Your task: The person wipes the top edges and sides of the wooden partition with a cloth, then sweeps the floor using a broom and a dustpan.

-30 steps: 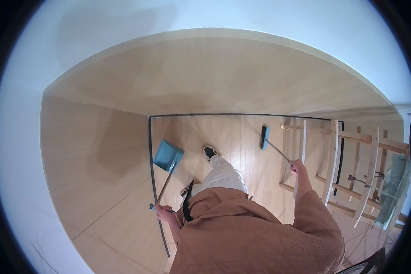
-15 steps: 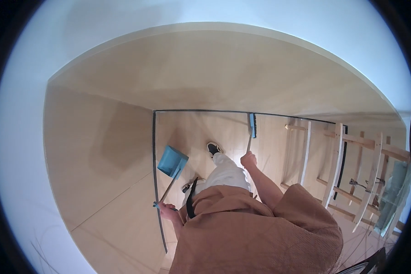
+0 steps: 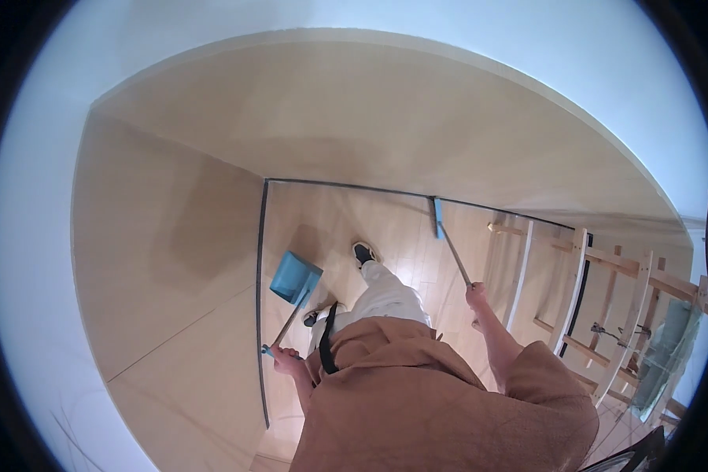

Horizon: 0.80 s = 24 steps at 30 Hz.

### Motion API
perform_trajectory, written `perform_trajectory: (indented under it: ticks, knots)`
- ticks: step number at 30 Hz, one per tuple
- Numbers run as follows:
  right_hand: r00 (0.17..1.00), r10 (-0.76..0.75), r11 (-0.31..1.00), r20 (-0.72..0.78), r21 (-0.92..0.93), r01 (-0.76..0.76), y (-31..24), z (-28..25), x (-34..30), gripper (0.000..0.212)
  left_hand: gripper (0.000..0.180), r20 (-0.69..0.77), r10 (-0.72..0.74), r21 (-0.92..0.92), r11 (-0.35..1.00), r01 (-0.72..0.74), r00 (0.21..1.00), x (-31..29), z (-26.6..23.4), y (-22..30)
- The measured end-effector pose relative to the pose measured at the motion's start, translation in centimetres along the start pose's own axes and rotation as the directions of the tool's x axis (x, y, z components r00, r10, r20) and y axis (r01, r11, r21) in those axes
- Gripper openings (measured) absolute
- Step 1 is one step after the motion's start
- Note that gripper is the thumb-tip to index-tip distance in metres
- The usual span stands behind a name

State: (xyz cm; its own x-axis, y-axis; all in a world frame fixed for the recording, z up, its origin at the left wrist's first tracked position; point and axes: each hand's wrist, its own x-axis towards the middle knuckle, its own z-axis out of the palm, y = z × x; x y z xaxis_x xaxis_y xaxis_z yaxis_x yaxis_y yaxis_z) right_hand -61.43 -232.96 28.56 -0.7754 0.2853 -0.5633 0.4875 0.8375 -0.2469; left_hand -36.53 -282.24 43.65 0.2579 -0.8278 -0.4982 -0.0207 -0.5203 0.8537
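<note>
From where I stand, the left hand (image 3: 287,362) has its fingers wrapped round the handle of a dustpan (image 3: 296,278), whose blue scoop sits ahead of them; whether it rests on the floor or hangs above, I can't tell. The right hand (image 3: 477,296) has its fingers curled round the upper end of a broom (image 3: 448,241), its blue head ahead and left of them, by the dark strip (image 3: 346,185).

A wide swing rightward could, I'd say, knock the wooden rack (image 3: 567,291), since it stands just right of those fingers. A leftward sweep might catch the front shoe (image 3: 363,252), which lies between both tools. A turn of the left fingers could tip the scoop.

I count one dustpan, one broom, one rack, two hands and two shoes.
</note>
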Motion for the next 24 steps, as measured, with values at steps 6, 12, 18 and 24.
perform_trajectory:
  ticks: [6,12,18,24]
  knots:
    - [0.932,-0.342,0.878,0.121,-0.313,0.363,-8.7,3.8,-1.6,0.025,0.031,-0.033,-0.025,0.012,1.000,0.025,0.999,0.5,-0.3,-0.3]
    - [0.943,-0.222,0.971,0.247,-0.026,0.236,-17.6,9.9,-6.5,0.026,0.028,-0.006,0.008,0.038,0.999,-0.008,1.000,1.2,-1.5,-0.6]
    - [0.825,-0.376,0.885,0.422,-0.100,0.455,-22.2,8.9,-6.0,0.027,0.033,-0.037,0.035,0.103,0.994,-0.031,0.999,1.1,-1.8,-0.2]
    - [0.799,-0.418,0.867,0.432,-0.074,0.493,-26.4,12.7,-7.8,0.027,0.029,-0.099,-0.001,0.209,0.978,0.022,0.995,1.6,-3.2,-0.3]
